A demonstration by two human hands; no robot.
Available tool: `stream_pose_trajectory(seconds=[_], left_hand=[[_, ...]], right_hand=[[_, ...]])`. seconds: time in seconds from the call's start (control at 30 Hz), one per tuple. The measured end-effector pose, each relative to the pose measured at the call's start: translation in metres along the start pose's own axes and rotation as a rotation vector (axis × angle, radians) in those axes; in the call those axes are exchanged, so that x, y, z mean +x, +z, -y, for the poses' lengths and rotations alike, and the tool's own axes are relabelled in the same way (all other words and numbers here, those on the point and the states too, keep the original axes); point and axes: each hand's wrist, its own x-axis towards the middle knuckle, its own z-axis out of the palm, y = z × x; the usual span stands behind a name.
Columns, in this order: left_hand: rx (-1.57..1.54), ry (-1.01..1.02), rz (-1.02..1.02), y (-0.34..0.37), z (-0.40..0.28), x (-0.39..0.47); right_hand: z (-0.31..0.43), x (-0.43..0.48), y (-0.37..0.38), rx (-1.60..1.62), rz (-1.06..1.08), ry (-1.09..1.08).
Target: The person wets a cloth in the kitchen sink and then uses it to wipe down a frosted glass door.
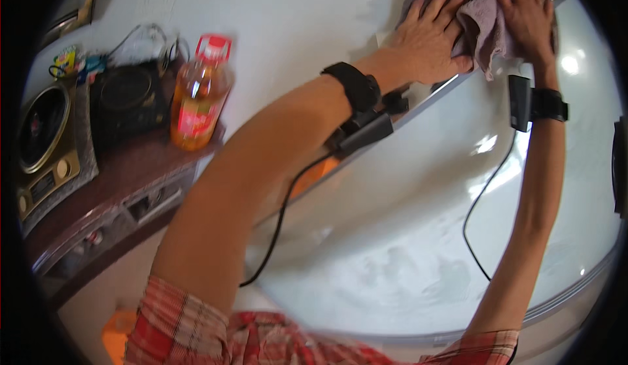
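Both hands rest on a bunched mauve terry towel at the far edge of a glossy whitish panel with a metal trim. My left hand lies on the towel's left part, fingers spread and pressing into the cloth. Over the right part, my right hand is spread flat with its fingers pointing away from me. Folds of the towel bulge up between the hands, and one corner hangs over the panel's trim. Black strapped devices with cables sit on both wrists.
On the left, a dark red-brown cabinet top carries a plastic bottle of amber liquid with a red handled cap. Beside it are a black appliance and a gold-framed unit with knobs. An orange object shows at the lower left.
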Motion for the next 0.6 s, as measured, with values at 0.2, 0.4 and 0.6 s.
stream_pose_trajectory(seconds=[0.2, 0.4, 0.6], left_hand=[[0.051, -0.119, 0.375, -0.058, -0.001, -0.182], [0.091, -0.341, 0.612, -0.091, -0.035, -0.344], [-0.485, -0.898, 0.412, -0.120, -0.053, -0.427]], right_hand=[[0.170, -0.062, -0.108, 0.288, 0.219, 0.062], [0.319, -0.157, -0.154, 0.866, 0.311, 0.105], [0.453, -0.235, -0.233, 1.128, 0.402, -0.007]])
